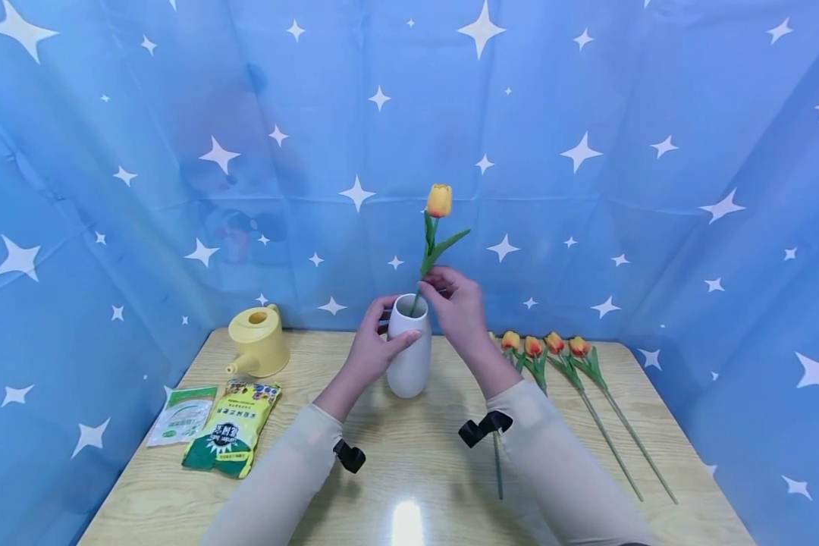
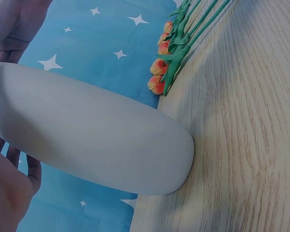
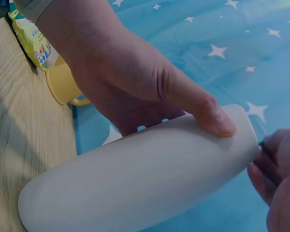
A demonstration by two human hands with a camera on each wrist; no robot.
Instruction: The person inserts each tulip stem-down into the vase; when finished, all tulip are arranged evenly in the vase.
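A tall white vase [image 1: 409, 364] stands upright toward the back of the table. My left hand [image 1: 375, 345] grips its upper part, with the thumb across the front and the fingers around the far side. Just above the rim, my right hand [image 1: 459, 307] pinches the green stem of a yellow-orange artificial tulip [image 1: 440, 201]. The stem's lower end is inside the vase mouth, and the bloom with its leaves rises above my fingers. In the right wrist view the left thumb [image 3: 217, 121] presses on the vase near its rim.
Several more artificial tulips [image 1: 580, 347] lie on the right of the table [image 1: 382, 470], blooms toward the back edge, partly behind my right arm. At the left are a yellow watering can [image 1: 262, 345], a yellow-green bag [image 1: 233, 428] and a white-green packet [image 1: 183, 415]. A blue star-patterned curtain [image 1: 300, 250] hangs behind.
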